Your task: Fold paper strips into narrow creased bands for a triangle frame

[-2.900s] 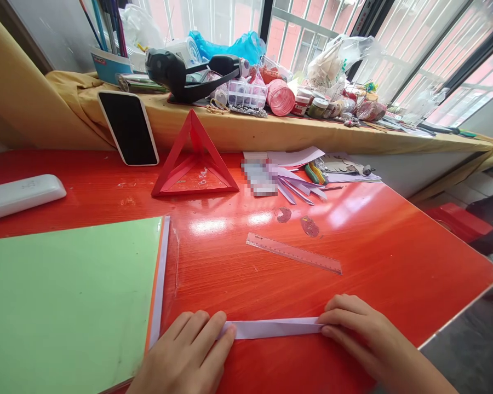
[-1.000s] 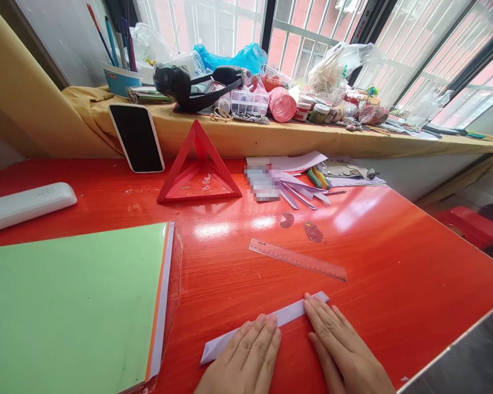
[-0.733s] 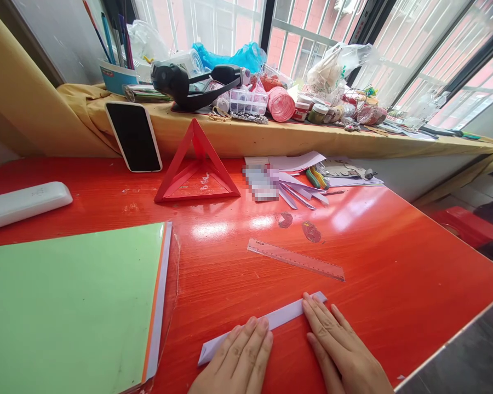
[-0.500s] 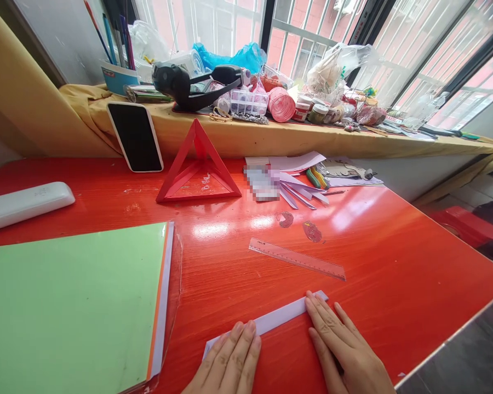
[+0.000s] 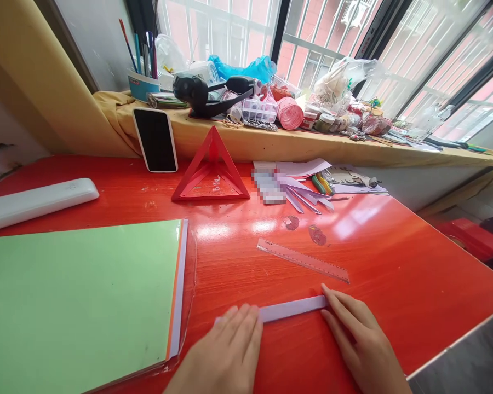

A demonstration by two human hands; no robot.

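A narrow folded strip of pale lilac paper [image 5: 291, 309] lies on the red table, sloping slightly up to the right. Flat across its left part rests my left hand [image 5: 230, 345], fingers together and stretched out, a little blurred. Only a tip of the strip peeks out past those fingers; the rest of that end is hidden. At the other end, my right hand [image 5: 359, 334] pinches the paper between thumb and fingers. Just beyond the strip, a clear plastic ruler [image 5: 304, 261] lies at a slant.
A green sheet [image 5: 82, 295] tops a paper stack in clear plastic on the left. Behind stand a red paper pyramid frame [image 5: 211, 197] and a phone [image 5: 156, 141]. Cut lilac strips [image 5: 298, 186] and green-yellow handled scissors [image 5: 322, 184] lie farther back. A white elongated case [image 5: 45, 201] sits far left.
The right hand has gone from lying flat on the strip to pinching its right end. The strip now lies more level. The left hand remains on it. The view has shifted slightly left.
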